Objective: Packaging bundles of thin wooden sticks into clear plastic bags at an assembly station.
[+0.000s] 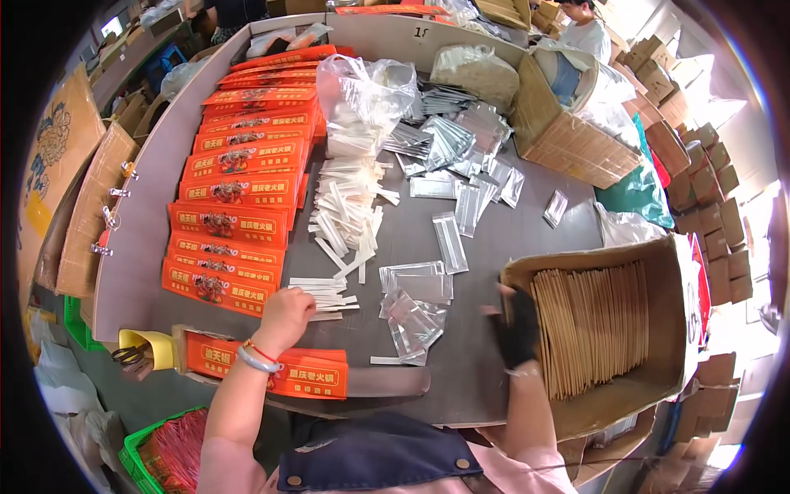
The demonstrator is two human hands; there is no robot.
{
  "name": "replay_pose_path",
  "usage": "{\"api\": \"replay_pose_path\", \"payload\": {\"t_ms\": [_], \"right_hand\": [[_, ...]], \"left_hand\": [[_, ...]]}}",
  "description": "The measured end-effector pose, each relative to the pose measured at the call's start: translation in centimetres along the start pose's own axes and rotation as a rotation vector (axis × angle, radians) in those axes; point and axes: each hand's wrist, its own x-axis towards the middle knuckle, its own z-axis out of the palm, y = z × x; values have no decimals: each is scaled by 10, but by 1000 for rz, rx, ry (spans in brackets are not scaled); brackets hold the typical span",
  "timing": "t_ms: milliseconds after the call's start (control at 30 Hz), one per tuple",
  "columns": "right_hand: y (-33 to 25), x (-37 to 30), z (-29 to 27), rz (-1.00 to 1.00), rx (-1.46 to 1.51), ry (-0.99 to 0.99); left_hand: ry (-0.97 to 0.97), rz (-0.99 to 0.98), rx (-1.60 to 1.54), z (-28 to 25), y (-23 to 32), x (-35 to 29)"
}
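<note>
My left hand (284, 317) rests with curled fingers on a small bundle of white paper-wrapped sticks (322, 294) on the grey table (485, 239). My right hand (514, 325), in a dark fingerless glove, reaches into an open cardboard box (671, 346) and touches the left end of a row of upright tan wooden sticks (592, 325). Between the hands lie clear plastic sleeves (414, 317). An orange printed sleeve (284, 370) lies on the near edge below my left wrist.
A long overlapping row of orange printed sleeves (239, 177) runs up the table's left. White sticks (350, 210) spill from a clear bag (362, 90). Silver and clear sleeves (457, 144) lie scattered. A second cardboard box (568, 140), stacked cartons (716, 206), scissors (127, 354) and another person (584, 33) are around.
</note>
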Motion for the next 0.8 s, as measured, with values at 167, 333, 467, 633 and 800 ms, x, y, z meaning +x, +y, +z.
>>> {"api": "replay_pose_path", "payload": {"t_ms": [167,333,467,633,800], "right_hand": [[64,-76,-63,817,-593,-299],[77,-95,-51,687,-677,-329],[76,-94,-51,665,-721,-404],[74,-99,-49,645,-685,-343],[45,-83,-54,839,141,194]], "left_hand": [[19,479,-217,39,69,37],[-61,503,111,85,88,66],[-230,361,92,80,88,71],[-306,147,-149,74,88,70],[-273,-14,-479,79,65,63]]}}
